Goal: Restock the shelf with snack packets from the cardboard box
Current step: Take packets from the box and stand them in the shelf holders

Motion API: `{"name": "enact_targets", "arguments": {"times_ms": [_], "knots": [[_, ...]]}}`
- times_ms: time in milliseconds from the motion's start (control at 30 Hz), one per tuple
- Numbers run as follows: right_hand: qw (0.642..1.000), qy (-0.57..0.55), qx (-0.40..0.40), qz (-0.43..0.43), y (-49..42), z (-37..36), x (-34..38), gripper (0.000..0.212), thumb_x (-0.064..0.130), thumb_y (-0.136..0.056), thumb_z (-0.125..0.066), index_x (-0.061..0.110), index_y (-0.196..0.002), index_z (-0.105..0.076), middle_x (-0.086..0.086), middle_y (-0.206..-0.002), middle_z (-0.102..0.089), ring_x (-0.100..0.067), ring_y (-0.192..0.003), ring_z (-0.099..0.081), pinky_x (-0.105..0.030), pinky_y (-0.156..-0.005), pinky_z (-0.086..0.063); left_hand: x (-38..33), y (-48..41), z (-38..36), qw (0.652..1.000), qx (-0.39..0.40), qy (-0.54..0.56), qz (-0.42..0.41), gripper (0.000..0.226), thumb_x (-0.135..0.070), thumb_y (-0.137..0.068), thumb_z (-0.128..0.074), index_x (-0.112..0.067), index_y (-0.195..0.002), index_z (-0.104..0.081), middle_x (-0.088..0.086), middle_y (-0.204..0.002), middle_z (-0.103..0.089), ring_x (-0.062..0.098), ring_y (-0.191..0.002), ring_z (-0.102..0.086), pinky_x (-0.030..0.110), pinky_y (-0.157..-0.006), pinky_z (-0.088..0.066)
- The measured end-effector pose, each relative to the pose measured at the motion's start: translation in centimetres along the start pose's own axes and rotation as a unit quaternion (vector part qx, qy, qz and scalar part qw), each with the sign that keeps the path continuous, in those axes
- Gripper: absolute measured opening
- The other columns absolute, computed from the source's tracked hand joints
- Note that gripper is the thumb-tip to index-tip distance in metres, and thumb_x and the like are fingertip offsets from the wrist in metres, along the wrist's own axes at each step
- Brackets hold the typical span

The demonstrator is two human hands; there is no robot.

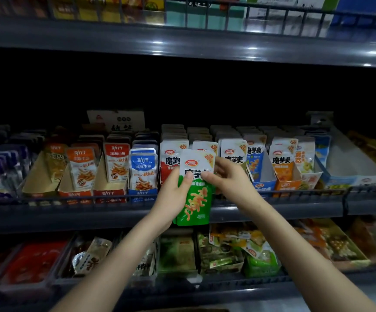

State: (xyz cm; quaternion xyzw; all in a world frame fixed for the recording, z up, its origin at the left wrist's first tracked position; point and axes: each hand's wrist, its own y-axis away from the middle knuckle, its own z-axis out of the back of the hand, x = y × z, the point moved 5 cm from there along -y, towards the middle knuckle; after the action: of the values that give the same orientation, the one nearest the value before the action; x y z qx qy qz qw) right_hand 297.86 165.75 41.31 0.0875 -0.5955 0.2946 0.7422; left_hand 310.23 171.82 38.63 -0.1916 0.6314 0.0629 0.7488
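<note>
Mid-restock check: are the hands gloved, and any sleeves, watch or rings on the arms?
No gloves: the left hand and right hand are bare. The left arm and right arm are uncovered down to the frame's edge, no sleeve in view. No watch, ring or band shows.

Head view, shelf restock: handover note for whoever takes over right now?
Left hand grips the green snack packets at the lower left edge; right hand pinches their top right corner.
Packets are held off the middle shelf, in front of the slot between the red-packet row and blue-packet row.
Done: packets in hand. Left: seat them in that slot. Cardboard box not clearly in view.
</note>
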Motion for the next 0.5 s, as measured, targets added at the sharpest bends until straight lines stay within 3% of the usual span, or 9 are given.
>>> {"name": "enact_targets", "arguments": {"times_ms": [67,167,300,400,500], "knots": [[0.998,-0.061,-0.003,-0.006,0.0,-0.2,-0.1,0.023,0.002,-0.090,-0.060,0.007,-0.112,-0.061,-0.001,-0.093,-0.071,-0.002,-0.076,-0.068,-0.013,-0.058,-0.048,-0.2,0.2,-0.3,1.000,0.014,-0.014,-0.010,0.014,-0.029,-0.100,-0.042,-0.033,-0.113,-0.046,-0.018,-0.107,-0.059,-0.006,-0.097,-0.057,0.016,-0.073,-0.049],[0.997,-0.077,-0.032,-0.003,0.1,0.5,-0.3,0.015,0.000,-0.087,-0.063,0.012,-0.096,-0.064,-0.001,-0.088,-0.073,-0.010,-0.080,-0.070,-0.020,-0.064,-0.053,0.0,0.2,0.1,0.999,0.022,-0.022,-0.016,0.019,-0.029,-0.097,-0.049,-0.030,-0.116,-0.049,-0.017,-0.111,-0.059,-0.001,-0.102,-0.057,0.016,-0.079,-0.050],[0.989,-0.070,-0.122,0.047,-0.6,3.3,0.6,0.013,0.005,-0.089,-0.060,0.014,-0.099,-0.061,-0.001,-0.099,-0.071,-0.009,-0.090,-0.069,-0.023,-0.072,-0.057,0.3,-0.2,2.4,0.986,-0.061,-0.143,-0.055,0.025,-0.020,-0.093,-0.057,-0.015,-0.117,-0.055,-0.012,-0.098,-0.057,-0.001,-0.091,-0.054,0.008,-0.073,-0.045],[0.975,-0.055,-0.194,0.091,-2.0,5.2,1.4,0.013,0.007,-0.091,-0.060,0.011,-0.103,-0.059,0.001,-0.102,-0.069,-0.006,-0.092,-0.067,-0.018,-0.074,-0.055,0.9,-0.3,5.0,0.947,-0.173,-0.260,-0.072,0.024,-0.020,-0.090,-0.061,-0.013,-0.113,-0.059,-0.005,-0.099,-0.061,0.013,-0.093,-0.059,0.022,-0.079,-0.048],[0.970,-0.039,-0.218,0.098,-3.9,5.3,0.8,0.012,0.007,-0.090,-0.062,0.012,-0.101,-0.059,0.004,-0.097,-0.068,-0.004,-0.091,-0.065,-0.015,-0.072,-0.051,1.8,-0.5,6.3,0.894,-0.231,-0.380,-0.054,0.031,-0.025,-0.090,-0.062,-0.009,-0.116,-0.061,0.007,-0.110,-0.062,0.026,-0.102,-0.056,0.037,-0.085,-0.046]]}}
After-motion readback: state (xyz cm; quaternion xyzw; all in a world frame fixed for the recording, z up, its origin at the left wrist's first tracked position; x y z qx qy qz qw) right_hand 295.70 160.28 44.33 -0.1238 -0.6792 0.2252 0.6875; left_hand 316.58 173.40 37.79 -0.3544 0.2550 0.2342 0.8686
